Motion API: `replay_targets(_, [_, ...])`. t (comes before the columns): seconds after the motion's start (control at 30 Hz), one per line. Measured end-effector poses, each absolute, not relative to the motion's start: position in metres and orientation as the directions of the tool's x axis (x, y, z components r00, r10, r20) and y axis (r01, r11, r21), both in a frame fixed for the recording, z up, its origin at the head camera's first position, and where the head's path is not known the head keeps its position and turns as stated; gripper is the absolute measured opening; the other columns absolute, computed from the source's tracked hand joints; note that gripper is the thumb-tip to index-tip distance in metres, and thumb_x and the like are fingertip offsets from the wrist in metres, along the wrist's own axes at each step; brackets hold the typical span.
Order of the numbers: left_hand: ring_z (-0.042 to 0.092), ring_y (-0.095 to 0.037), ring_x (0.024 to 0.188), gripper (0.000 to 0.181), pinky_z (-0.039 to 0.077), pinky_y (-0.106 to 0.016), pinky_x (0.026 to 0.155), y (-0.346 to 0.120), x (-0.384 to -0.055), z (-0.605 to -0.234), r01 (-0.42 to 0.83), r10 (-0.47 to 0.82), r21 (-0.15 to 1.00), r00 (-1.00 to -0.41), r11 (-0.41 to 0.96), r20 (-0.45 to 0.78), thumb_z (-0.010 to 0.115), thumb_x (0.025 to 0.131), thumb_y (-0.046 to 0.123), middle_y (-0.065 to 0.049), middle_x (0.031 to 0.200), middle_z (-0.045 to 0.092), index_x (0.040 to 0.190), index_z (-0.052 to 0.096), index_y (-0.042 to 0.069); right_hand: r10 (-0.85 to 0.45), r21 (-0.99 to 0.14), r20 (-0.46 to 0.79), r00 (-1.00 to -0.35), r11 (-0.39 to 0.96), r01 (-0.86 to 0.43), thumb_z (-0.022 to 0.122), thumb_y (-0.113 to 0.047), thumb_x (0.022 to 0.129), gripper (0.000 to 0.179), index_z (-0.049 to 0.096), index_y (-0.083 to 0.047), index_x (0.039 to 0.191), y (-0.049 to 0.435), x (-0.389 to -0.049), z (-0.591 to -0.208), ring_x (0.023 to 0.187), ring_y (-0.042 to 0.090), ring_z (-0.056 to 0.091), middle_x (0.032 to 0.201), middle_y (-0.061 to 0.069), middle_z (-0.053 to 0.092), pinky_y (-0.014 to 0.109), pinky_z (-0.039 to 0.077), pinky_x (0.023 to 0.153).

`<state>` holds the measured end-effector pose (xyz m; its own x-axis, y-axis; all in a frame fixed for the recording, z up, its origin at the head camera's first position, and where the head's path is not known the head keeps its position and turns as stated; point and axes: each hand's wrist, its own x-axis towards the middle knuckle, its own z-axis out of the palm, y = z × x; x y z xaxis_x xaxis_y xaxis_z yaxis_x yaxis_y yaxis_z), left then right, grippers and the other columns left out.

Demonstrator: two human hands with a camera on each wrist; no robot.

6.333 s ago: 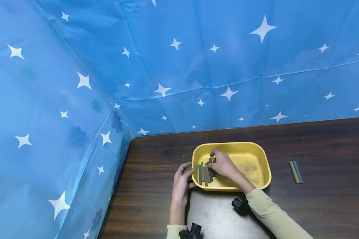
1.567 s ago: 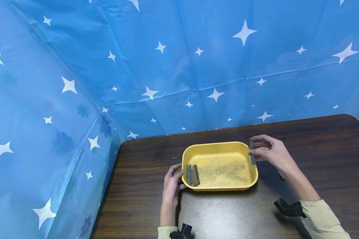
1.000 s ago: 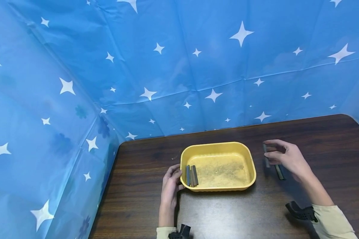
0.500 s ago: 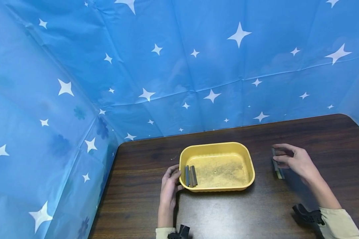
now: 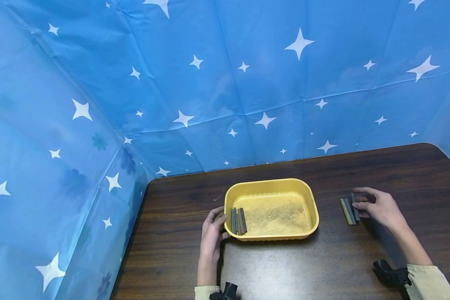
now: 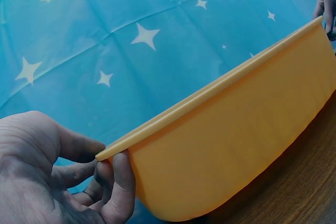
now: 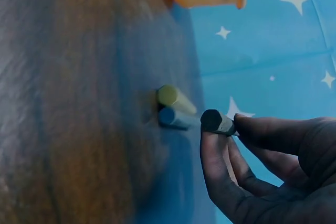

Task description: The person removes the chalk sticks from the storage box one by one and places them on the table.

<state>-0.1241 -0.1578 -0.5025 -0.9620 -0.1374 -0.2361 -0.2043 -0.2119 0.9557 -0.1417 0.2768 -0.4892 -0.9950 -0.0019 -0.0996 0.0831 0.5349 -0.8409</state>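
Note:
A yellow plastic tub (image 5: 271, 182) stands on the dark wooden table (image 5: 285, 266), with three chalk-like sticks (image 5: 238, 221) lying at its left end. My left hand (image 5: 214, 227) grips the tub's left rim (image 6: 173, 116), thumb (image 6: 122, 182) against the outer wall. To the right of the tub my right hand (image 5: 360, 204) pinches a dark stick (image 7: 216, 121) low over the table. That stick is right beside an olive stick (image 7: 173, 97) and a blue-grey stick (image 7: 172, 118), which lie side by side (image 5: 346, 211).
Blue star-printed sheeting (image 5: 247, 83) walls off the back and left of the table. The table's rounded far right corner (image 5: 440, 146) is in view. Black wrist mounts (image 5: 391, 275) show at both sleeves.
My right hand left the tub with a dark stick, carried it right past the rim and lowered it beside the two sticks on the table. The left hand stayed on the tub.

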Motion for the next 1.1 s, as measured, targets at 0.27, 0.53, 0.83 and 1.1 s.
replay_targets(0.27, [0.064, -0.014, 0.080, 0.039, 0.053, -0.024, 0.057, -0.159, -0.124, -0.503, -0.205, -0.138, 0.954, -0.961, -0.217, -0.238, 0.057, 0.100, 0.008, -0.009, 0.107, 0.067, 0.136, 0.053, -0.005, -0.011, -0.827, -0.127, -0.992, 0.553, 0.100, 0.060, 0.005, 0.099, 0.045, 0.047, 0.018, 0.140, 0.280, -0.144, -0.497, 0.085, 0.033, 0.072, 0.108, 0.035, 0.065, 0.037, 0.062, 0.067])
replay_targets(0.53, [0.064, -0.014, 0.079, 0.039, 0.053, -0.023, 0.056, -0.160, -0.123, -0.502, -0.206, -0.135, 0.955, -0.962, -0.214, -0.237, 0.057, 0.100, 0.009, -0.010, 0.108, 0.067, 0.137, 0.053, -0.005, -0.007, -0.801, -0.111, -0.994, 0.593, 0.085, 0.055, 0.005, 0.102, 0.039, 0.048, 0.019, 0.137, 0.282, -0.145, -0.500, 0.081, 0.030, 0.073, 0.104, 0.034, 0.067, 0.035, 0.062, 0.064])
replay_targets(0.83, [0.065, -0.015, 0.080, 0.039, 0.053, -0.023, 0.056, -0.160, -0.123, -0.503, -0.203, -0.142, 0.954, -0.961, -0.220, -0.237, 0.057, 0.100, 0.008, -0.011, 0.110, 0.067, 0.136, 0.054, -0.005, 0.044, -0.757, -0.041, -0.998, 0.651, 0.060, 0.048, -0.007, 0.108, 0.036, 0.053, 0.017, 0.134, 0.279, -0.144, -0.493, 0.071, 0.024, 0.064, 0.101, 0.032, 0.065, 0.036, 0.050, 0.059])
replay_targets(1.1, [0.065, -0.015, 0.080, 0.039, 0.054, -0.024, 0.056, -0.158, -0.125, -0.504, -0.208, -0.136, 0.952, -0.961, -0.223, -0.242, 0.058, 0.100, 0.008, -0.013, 0.111, 0.067, 0.136, 0.054, -0.006, 0.065, -0.751, 0.066, -0.996, 0.660, -0.006, 0.050, -0.016, 0.109, 0.037, 0.058, 0.012, 0.133, 0.261, -0.141, -0.474, 0.079, 0.025, 0.061, 0.111, 0.032, 0.065, 0.036, 0.046, 0.061])
